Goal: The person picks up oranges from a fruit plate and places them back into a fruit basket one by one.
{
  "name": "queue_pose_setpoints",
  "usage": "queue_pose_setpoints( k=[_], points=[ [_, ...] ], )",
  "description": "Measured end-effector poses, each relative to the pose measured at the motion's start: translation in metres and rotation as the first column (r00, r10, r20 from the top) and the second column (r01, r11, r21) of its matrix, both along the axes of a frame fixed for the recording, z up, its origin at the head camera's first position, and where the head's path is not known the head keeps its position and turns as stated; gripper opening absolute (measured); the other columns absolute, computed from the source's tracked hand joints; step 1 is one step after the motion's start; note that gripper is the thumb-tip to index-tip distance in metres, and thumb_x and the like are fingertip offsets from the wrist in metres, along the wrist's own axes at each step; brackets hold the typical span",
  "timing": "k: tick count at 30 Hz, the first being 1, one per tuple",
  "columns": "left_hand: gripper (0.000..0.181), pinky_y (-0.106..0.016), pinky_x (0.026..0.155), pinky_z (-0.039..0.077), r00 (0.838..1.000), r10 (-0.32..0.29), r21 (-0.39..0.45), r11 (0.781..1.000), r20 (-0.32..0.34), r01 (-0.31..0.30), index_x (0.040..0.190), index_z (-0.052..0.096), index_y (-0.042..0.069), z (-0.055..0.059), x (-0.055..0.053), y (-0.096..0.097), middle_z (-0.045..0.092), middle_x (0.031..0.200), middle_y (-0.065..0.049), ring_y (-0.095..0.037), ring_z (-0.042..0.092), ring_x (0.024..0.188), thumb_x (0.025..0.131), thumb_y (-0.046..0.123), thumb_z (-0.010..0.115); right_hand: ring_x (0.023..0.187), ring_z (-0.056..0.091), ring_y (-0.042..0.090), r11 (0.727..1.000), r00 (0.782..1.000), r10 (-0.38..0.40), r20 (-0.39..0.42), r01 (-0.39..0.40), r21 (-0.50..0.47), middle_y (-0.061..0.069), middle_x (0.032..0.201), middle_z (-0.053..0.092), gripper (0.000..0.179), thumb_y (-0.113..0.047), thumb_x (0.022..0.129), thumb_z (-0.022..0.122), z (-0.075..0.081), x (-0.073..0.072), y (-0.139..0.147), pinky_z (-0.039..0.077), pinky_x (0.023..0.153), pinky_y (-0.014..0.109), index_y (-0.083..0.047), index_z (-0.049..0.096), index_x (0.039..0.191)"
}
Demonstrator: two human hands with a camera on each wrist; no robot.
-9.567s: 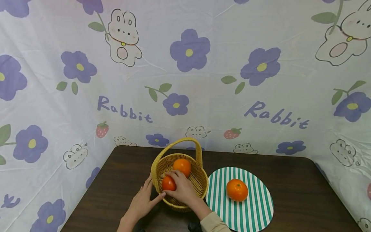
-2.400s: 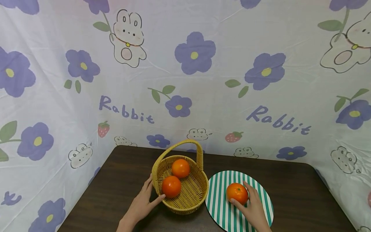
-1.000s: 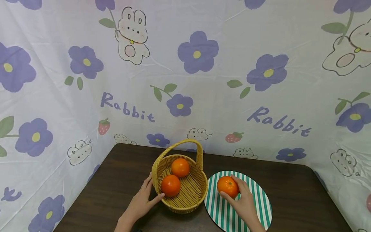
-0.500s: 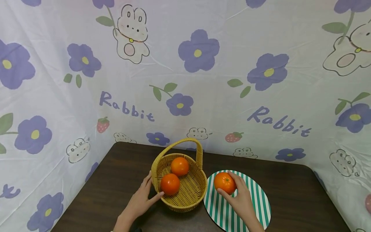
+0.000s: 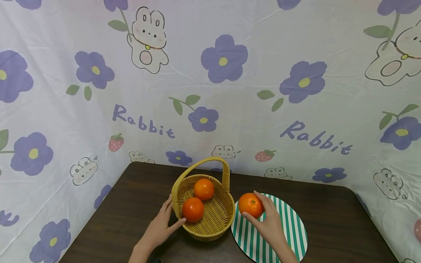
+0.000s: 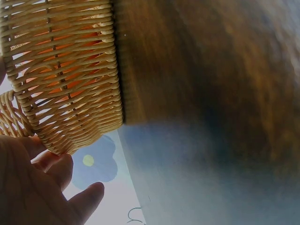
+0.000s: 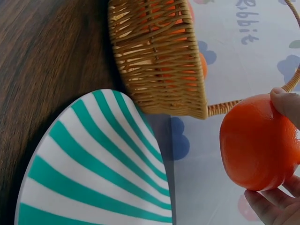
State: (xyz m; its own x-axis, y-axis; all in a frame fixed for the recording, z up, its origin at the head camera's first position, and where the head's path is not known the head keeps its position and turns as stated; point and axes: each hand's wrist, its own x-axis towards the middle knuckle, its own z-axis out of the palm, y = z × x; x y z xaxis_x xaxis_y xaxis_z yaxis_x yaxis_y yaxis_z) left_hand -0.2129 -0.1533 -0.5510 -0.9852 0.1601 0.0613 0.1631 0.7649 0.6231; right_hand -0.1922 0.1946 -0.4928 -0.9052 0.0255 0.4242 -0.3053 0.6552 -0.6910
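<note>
My right hand [image 5: 271,226] grips a glossy orange [image 5: 251,205] between thumb and fingers. In the right wrist view the orange [image 7: 255,143] shows up close, held clear of the plate beneath. To its left stands a yellow wicker basket [image 5: 218,223] with a tall arched handle. Inside lie two round orange-red fruits, one at the back [image 5: 204,189] and a redder one nearer the front [image 5: 193,209]. My left hand [image 5: 156,229] rests against the basket's left side, thumb near the rim and fingers spread; in the left wrist view its fingers [image 6: 61,171] touch the wicker.
A round plate or mat [image 5: 291,223] with green and white stripes lies close to the basket's right side. Both are on a dark wooden table [image 5: 335,215]. Behind rises a white cloth [image 5: 243,120] printed with rabbits and purple flowers.
Earlier my right hand was in the basket with the redder fruit, then took hold of the orange on the plate. The orange has since moved left towards the basket. My left hand stays put.
</note>
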Motion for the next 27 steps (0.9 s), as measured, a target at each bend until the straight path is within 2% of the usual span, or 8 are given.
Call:
queue_pose_setpoints(
  k=[6,9,13,18,22,27],
  points=[
    [0.087,-0.062,0.095,0.036,1.0,0.002,-0.003,1.0,0.007,-0.002,0.15,0.009,0.031,-0.001,0.0,0.0,0.007,0.156,0.004,-0.033,0.033,0.134,0.081,0.07,0.047,0.108,0.054,0.026,1.0,1.0,0.015,0.009,-0.015,-0.017,0.007,0.128,0.049,0.068,-0.035,0.074,0.078,0.003,-0.001,-0.005,0.052,0.082,0.044,-0.022,0.048,0.134],
    [0.088,-0.062,0.095,0.036,1.0,0.004,-0.004,1.0,0.004,-0.004,0.15,0.009,0.03,-0.002,0.0,-0.001,0.008,0.156,0.004,-0.033,0.032,0.134,0.081,0.07,0.047,0.105,0.056,0.025,1.0,1.0,0.02,-0.008,-0.02,-0.006,0.008,0.128,0.049,0.069,-0.035,0.073,0.078,0.004,-0.002,-0.009,0.053,0.08,0.041,-0.022,0.048,0.134],
    [0.088,-0.062,0.095,0.035,1.0,0.002,-0.001,1.0,0.006,-0.002,0.15,0.009,0.03,-0.003,0.0,-0.001,0.007,0.156,0.005,-0.033,0.031,0.135,0.081,0.069,0.047,0.107,0.055,0.028,1.0,0.999,0.03,-0.035,-0.03,-0.002,0.009,0.128,0.05,0.069,-0.033,0.072,0.079,0.005,-0.003,-0.013,0.052,0.08,0.044,-0.02,0.049,0.133],
    [0.088,-0.063,0.095,0.035,1.0,0.001,0.001,1.0,0.013,-0.001,0.15,0.008,0.031,-0.004,0.0,0.0,0.006,0.156,0.006,-0.032,0.03,0.136,0.082,0.07,0.047,0.11,0.054,0.027,0.998,0.998,0.061,-0.004,-0.061,-0.032,0.006,0.13,0.048,0.068,-0.033,0.073,0.079,0.005,-0.002,-0.019,0.052,0.083,0.045,-0.024,0.048,0.133],
    [0.087,-0.063,0.094,0.036,1.0,-0.002,-0.001,1.0,0.011,0.002,0.149,0.007,0.032,-0.003,0.0,0.0,0.006,0.156,0.006,-0.032,0.031,0.135,0.082,0.069,0.047,0.109,0.055,0.024,0.995,0.997,0.083,0.001,-0.083,-0.048,0.004,0.13,0.049,0.068,-0.034,0.074,0.078,0.007,-0.001,-0.024,0.052,0.082,0.042,-0.025,0.048,0.133],
    [0.087,-0.062,0.094,0.037,1.0,-0.005,0.0,1.0,0.013,0.005,0.15,0.008,0.031,-0.002,0.0,0.0,0.006,0.156,0.005,-0.032,0.032,0.135,0.082,0.069,0.047,0.11,0.055,0.027,0.995,0.996,0.089,0.005,-0.089,-0.053,0.005,0.131,0.048,0.068,-0.033,0.073,0.079,0.007,-0.001,-0.03,0.052,0.082,0.044,-0.025,0.048,0.133]
  ],
)
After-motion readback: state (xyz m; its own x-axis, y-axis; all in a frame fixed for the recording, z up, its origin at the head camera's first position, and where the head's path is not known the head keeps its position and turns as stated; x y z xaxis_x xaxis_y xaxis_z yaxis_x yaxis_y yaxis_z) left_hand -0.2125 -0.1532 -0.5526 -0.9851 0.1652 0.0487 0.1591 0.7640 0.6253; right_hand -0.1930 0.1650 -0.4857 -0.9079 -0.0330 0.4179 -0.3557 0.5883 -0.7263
